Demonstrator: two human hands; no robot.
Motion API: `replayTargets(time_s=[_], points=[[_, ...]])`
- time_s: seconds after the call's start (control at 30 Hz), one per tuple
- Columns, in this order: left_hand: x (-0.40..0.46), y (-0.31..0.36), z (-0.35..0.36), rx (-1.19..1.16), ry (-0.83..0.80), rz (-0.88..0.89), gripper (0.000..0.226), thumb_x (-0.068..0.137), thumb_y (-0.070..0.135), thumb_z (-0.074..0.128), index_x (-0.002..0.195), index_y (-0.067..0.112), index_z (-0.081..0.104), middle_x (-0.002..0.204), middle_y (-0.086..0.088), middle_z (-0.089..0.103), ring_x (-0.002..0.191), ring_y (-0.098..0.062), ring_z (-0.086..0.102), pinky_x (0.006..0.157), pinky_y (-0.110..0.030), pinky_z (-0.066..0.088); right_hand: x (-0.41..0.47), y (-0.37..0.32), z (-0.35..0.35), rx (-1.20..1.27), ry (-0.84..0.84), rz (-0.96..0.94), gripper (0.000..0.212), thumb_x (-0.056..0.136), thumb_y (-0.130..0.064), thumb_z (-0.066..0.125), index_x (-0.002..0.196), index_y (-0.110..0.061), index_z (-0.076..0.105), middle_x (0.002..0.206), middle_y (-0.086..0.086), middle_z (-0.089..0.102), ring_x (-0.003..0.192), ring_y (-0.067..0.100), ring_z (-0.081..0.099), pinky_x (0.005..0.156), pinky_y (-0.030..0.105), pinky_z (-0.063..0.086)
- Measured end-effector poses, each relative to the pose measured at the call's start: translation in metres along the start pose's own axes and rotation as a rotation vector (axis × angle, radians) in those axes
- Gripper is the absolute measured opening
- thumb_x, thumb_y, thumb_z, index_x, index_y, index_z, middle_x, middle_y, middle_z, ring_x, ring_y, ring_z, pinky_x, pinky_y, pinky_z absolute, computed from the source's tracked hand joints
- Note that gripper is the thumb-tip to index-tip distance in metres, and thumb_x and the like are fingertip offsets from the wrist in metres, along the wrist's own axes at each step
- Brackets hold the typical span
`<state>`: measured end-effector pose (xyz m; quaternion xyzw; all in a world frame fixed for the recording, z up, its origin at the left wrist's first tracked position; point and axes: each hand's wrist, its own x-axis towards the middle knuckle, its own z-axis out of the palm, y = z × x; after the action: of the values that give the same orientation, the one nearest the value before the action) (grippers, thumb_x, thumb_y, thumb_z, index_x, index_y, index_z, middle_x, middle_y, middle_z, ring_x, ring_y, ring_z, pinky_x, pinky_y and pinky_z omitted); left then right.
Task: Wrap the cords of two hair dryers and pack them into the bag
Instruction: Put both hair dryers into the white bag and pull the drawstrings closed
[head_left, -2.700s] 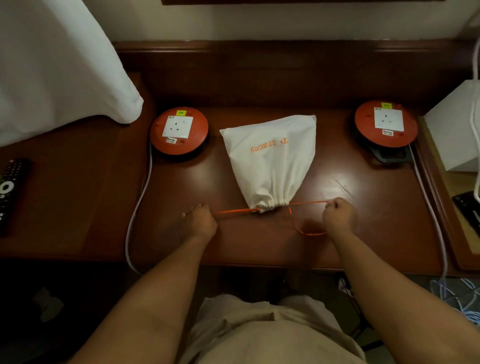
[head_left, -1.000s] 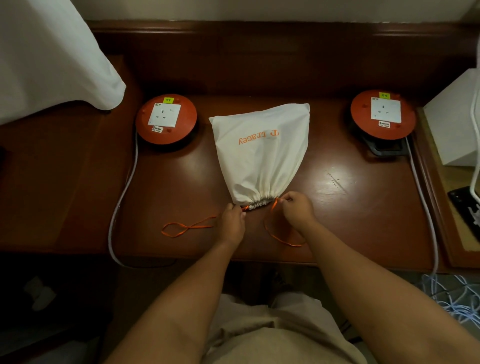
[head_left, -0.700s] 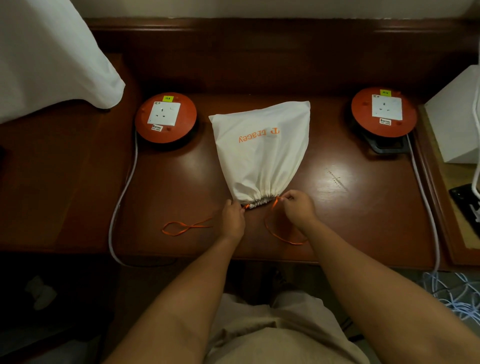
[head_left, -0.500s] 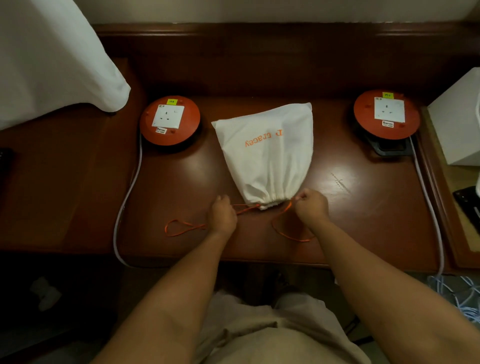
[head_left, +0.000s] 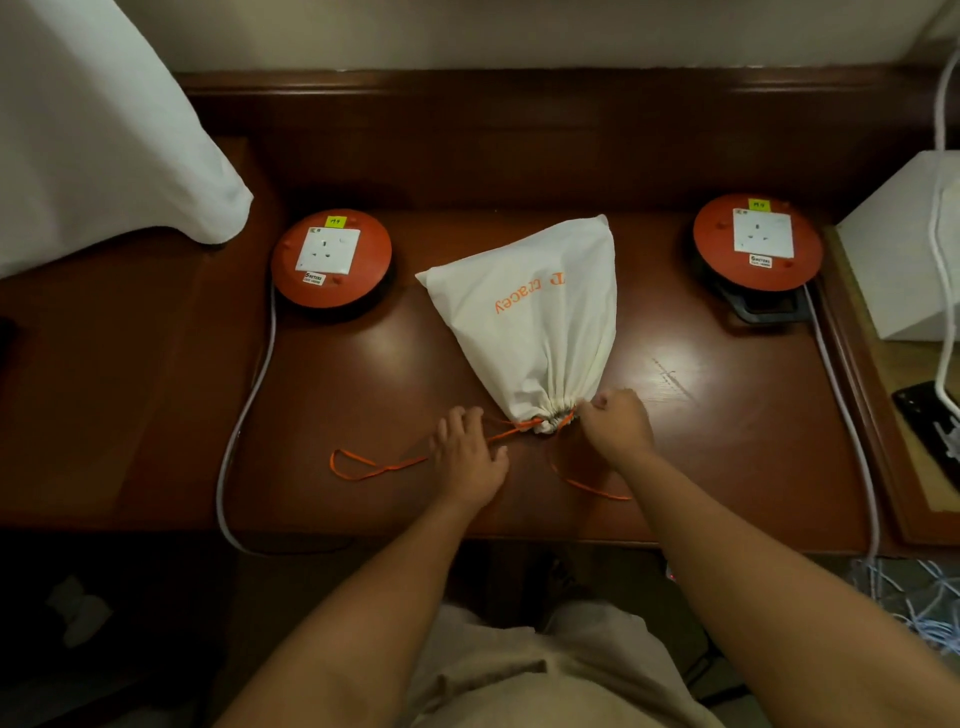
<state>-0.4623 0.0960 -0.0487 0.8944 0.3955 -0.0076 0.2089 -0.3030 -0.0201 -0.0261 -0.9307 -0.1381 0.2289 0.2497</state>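
We have the white drawstring bag (head_left: 530, 317) lying on the dark wooden table (head_left: 727, 426), its gathered mouth (head_left: 553, 420) toward us and cinched tight, so the hair dryers, which we cannot see, are presumably inside. Our right hand (head_left: 618, 422) sits just beside the mouth with its fingers curled in, apparently pinching the orange drawstring (head_left: 379, 467) where it leaves the neck, though the pinch itself is hidden. Our left hand (head_left: 467, 454) lies over the other run of string, fingers fairly straight and spread; whether it grips the string or only presses it to the table, we cannot tell. One loop of string trails slack to the left of that hand, and another curves toward us below the right wrist. To finish this closing well, we should take each run close to the neck, pull them outward in opposite directions with even force, and keep the bag flat so it does not slide toward either orange cable reel (head_left: 331, 257). If we mean to knot it, we should cross the strings right at the gathers, since slack there would let the mouth reopen. The loose loops could snag under our wrists, so we should lift them clear first.
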Motion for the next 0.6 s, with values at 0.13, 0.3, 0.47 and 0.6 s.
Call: replayTargets(time_s=[0.13,0.3,0.47,0.6], points=[[-0.001,0.025,0.014,0.048,-0.023,-0.090,0.045,0.076,0.038,0.073,0.110,0.011,0.058,0.118,-0.013,0.054,0.113,-0.032,0.048,0.092,-0.045,0.039,0.000,-0.012,0.022,-0.093,-0.128,0.135,0.052,0.081,-0.056,0.058,0.092,-0.006,0.067,0.097,0.016,0.065,0.099,0.036,0.060,0.079,0.037,0.049],[0.013,0.035,0.022,0.061,-0.031,-0.120,0.038,0.084,0.042,0.066,0.105,0.011,0.065,0.117,-0.013,0.054,0.115,-0.032,0.045,0.092,-0.044,0.036,0.001,-0.016,0.024,0.028,-0.190,0.144,0.017,0.089,-0.014,0.052,0.091,-0.003,0.064,0.097,0.015,0.065,0.094,0.035,0.061,0.075,0.035,0.048],[0.022,0.030,0.017,0.102,-0.173,-0.036,0.029,0.097,0.029,0.050,0.114,0.010,0.062,0.121,-0.010,0.056,0.119,-0.028,0.045,0.097,-0.039,0.034,0.008,0.001,0.027,0.259,-0.244,0.113,0.020,0.075,-0.010,0.047,0.060,-0.018,0.058,0.069,0.010,0.060,0.073,0.032,0.060,0.069,0.044,0.052],[0.026,0.023,0.010,-0.014,-0.222,-0.092,0.023,0.093,0.012,0.046,0.110,0.002,0.058,0.121,-0.016,0.054,0.109,-0.035,0.054,0.087,-0.041,0.040,0.002,-0.008,0.004,0.214,-0.263,0.036,0.020,0.090,-0.008,0.051,0.074,-0.011,0.063,0.072,0.007,0.059,0.070,0.023,0.053,0.062,0.028,0.042]])
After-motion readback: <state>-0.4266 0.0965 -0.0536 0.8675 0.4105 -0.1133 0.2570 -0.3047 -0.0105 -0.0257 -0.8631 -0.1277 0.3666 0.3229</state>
